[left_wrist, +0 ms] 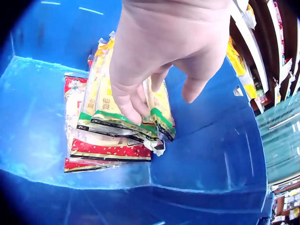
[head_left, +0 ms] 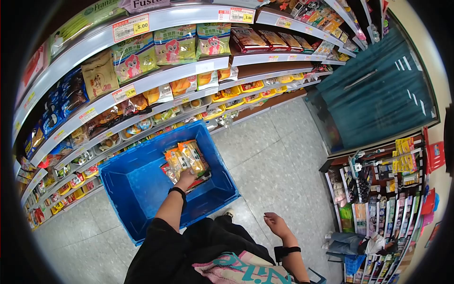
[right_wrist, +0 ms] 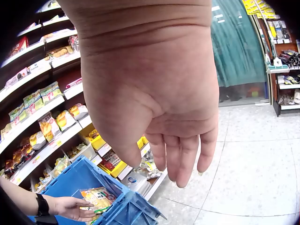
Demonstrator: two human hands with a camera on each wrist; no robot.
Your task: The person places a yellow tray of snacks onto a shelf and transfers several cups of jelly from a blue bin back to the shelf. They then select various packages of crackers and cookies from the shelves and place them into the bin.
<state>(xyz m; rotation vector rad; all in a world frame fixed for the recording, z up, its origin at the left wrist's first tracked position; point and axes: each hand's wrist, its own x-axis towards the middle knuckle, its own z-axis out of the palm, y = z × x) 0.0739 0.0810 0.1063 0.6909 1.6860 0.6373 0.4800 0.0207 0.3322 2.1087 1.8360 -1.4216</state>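
Observation:
My left hand [head_left: 187, 178] reaches down into a blue plastic crate [head_left: 130, 189]. In the left wrist view, its fingertips touch the near ends of several yellow rice cracker packets [left_wrist: 104, 105] with green and black edges, while the thumb stands apart from them. Under these lie red and white snack packets [left_wrist: 110, 150], partly covered. From the right wrist view, the fingers of this left hand [right_wrist: 75, 208] look nearly straight over the packets. My right hand [head_left: 279, 225] hangs beside the body over the floor, its fingers relaxed and holding nothing.
Long shelves [head_left: 170, 75] of bagged snacks and breads run along the crate's far side. A tiled floor [head_left: 265, 156] extends to the right, towards a teal-curtained glass panel [head_left: 378, 90]. Near another shelf of goods [head_left: 378, 203] at lower right is a person [head_left: 354, 244].

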